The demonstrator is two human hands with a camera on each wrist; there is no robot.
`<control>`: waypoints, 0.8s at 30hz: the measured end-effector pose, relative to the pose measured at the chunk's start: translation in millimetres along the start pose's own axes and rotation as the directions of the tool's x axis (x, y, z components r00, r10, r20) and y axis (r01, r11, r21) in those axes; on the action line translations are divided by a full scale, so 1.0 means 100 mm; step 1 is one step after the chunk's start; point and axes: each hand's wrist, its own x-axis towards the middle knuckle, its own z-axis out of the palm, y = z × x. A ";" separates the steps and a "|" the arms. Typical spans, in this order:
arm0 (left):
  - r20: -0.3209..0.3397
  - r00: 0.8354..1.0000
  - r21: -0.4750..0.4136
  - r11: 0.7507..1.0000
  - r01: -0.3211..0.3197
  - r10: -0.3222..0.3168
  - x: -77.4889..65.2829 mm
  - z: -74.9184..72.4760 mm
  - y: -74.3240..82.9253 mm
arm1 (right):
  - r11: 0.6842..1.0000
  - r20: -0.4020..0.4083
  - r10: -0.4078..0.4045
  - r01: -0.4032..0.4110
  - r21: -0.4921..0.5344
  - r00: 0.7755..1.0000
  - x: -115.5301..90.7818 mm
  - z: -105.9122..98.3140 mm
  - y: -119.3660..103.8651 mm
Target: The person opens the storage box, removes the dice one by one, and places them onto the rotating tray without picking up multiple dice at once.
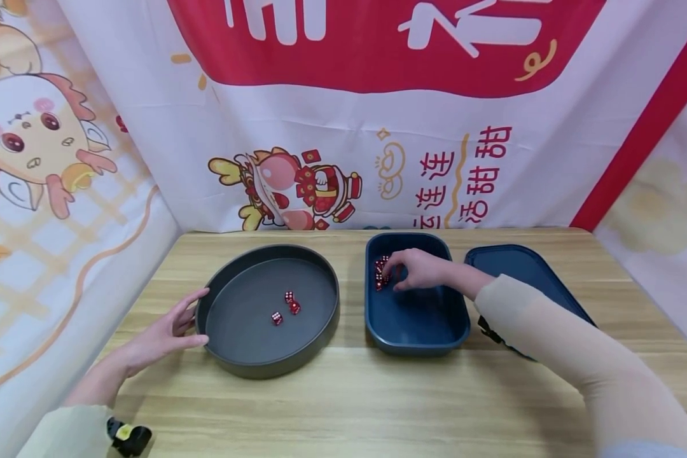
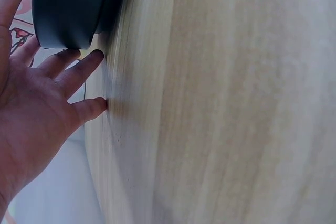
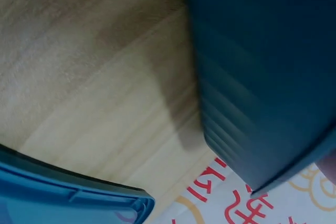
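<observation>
My left hand (image 1: pixel 160 337) is at the left side of a round dark grey tray (image 1: pixel 246 364), its spread fingers and thumb touching the wall. In the left wrist view those fingers look mostly straight against the tray (image 2: pixel 71 9). Three red dice (image 1: pixel 289 297) with white pips lie inside it, right of centre. My right hand (image 1: pixel 419 268) reaches into a deep blue rectangular box (image 1: pixel 418 348). Its fingertips are at a cluster of several red dice (image 1: pixel 380 275) along the box's left wall, thumb and forefinger apart. The hand partly hides the dice.
A blue lid (image 1: pixel 515 267) lies to the right of the box, partly under my right forearm. The wooden table (image 1: pixel 320 413) meets printed cloth walls at the back and sides. In the right wrist view, the lid (image 3: pixel 68 198) is beside the box wall (image 3: pixel 262 77).
</observation>
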 end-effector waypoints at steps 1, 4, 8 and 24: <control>0.001 1.000 -0.001 1.000 -0.001 0.001 0.00 0.00 0.00 | 1.000 0.004 0.003 -0.003 -0.006 1.000 0.00 0.01 0.01; 0.001 1.000 0.003 1.000 -0.004 0.004 0.01 0.01 0.00 | 0.999 0.011 0.034 -0.034 -0.007 0.999 0.00 0.04 0.02; -0.002 1.000 0.012 1.000 -0.002 0.002 0.02 0.00 -0.01 | 0.999 0.014 0.053 -0.053 -0.003 0.998 0.01 0.06 0.04; -0.005 1.000 0.003 1.000 -0.001 0.001 0.00 0.00 -0.02 | 1.000 0.008 0.030 -0.030 0.003 1.000 0.09 0.13 0.06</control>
